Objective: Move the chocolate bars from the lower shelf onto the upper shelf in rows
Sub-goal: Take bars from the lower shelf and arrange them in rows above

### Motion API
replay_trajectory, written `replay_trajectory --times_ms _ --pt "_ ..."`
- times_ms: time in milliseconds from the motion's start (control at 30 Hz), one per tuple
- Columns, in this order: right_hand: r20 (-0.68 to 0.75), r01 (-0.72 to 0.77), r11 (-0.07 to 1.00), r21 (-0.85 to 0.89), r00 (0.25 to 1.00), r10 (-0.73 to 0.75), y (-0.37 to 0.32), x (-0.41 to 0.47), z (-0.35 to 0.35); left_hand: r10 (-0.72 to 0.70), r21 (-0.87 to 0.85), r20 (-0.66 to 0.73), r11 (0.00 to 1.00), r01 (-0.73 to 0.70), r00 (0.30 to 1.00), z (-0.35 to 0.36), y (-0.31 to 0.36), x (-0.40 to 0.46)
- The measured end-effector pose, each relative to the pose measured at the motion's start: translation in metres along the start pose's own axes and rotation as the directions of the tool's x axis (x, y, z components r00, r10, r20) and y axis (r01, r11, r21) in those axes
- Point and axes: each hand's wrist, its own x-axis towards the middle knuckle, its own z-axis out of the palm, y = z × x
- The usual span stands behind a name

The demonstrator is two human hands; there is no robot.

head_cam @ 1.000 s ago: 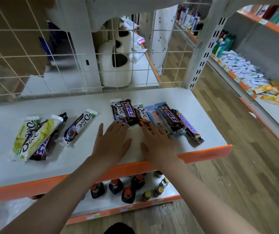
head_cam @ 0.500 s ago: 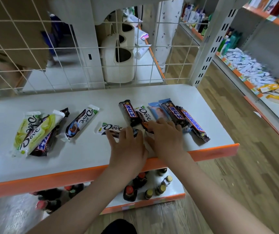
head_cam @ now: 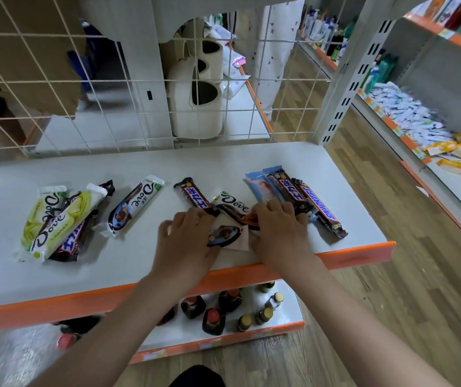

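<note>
Approx. halfway, by my read: bars are on the white upper shelf (head_cam: 140, 263), but the rows aren't made. Landmark = Snickers bar (head_cam: 318, 209) at the right. Just left of it, two bars lie parallel, long axes running front-to-back, tilted slightly left at the far end. Further left, a loose heap (head_cam: 56, 219) lies unsorted. Left hand (head_cam: 187, 241) grip pinches a white Dove bar (head_cam: 227, 233) lying crosswise; right hand (head_cam: 276, 227) grip, fingers curled, presses on the bars beside the landmark. Left to do: align everything.
</note>
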Motion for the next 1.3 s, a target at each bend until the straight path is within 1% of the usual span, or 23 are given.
replay_trajectory --times_ms 133,300,367,467,633,767,900,1000,1067,1200,1300 --pt "0.010 0.022 1.000 -0.015 1.000 -0.022 -0.007 0.010 -0.005 -0.017 -0.013 0.067 1.000 0.018 0.998 -0.014 -0.026 0.003" --pt "0.087 0.113 0.993 -0.045 0.990 -0.109 -0.006 0.026 -0.013 0.061 0.002 0.148 0.998 -0.062 0.987 -0.020 -0.038 0.010" --pt "0.083 0.145 0.989 -0.019 0.986 -0.143 -0.005 0.025 -0.014 0.086 0.018 0.163 0.996 -0.091 0.983 -0.020 -0.043 0.011" --pt "0.025 0.151 0.988 0.020 0.988 -0.152 -0.006 0.019 -0.016 0.136 0.116 0.177 0.981 -0.158 0.975 -0.022 -0.045 0.008" --pt "-0.039 0.142 0.990 0.008 0.989 -0.141 -0.010 0.009 -0.033 0.122 0.067 0.160 0.989 -0.134 0.979 -0.032 -0.045 -0.003" --pt "-0.090 0.189 0.979 -0.079 0.977 -0.196 -0.011 -0.005 -0.054 0.141 0.031 0.118 0.989 -0.145 0.983 -0.052 -0.043 -0.009" --pt "-0.142 0.242 0.962 -0.123 0.956 -0.258 -0.011 -0.023 -0.076 0.174 -0.009 0.106 0.985 -0.174 0.979 -0.077 -0.038 -0.012" --pt "-0.178 0.268 0.962 -0.056 0.945 -0.274 -0.012 -0.039 -0.097 0.181 -0.046 0.091 0.983 -0.177 0.979 -0.093 -0.031 -0.018" --pt "-0.158 0.271 0.960 -0.074 0.947 -0.279 -0.013 -0.050 -0.109 0.207 -0.052 0.062 0.978 -0.204 0.976 -0.104 -0.024 -0.024" --pt "-0.175 0.286 0.956 -0.066 0.940 -0.294 -0.008 -0.071 -0.133 0.254 -0.018 -0.022 0.967 -0.254 0.967 -0.126 -0.011 -0.038" --pt "-0.223 0.286 0.956 -0.069 0.929 -0.294 -0.003 -0.087 -0.149 0.238 -0.024 -0.004 0.971 -0.238 0.971 -0.143 0.000 -0.047"
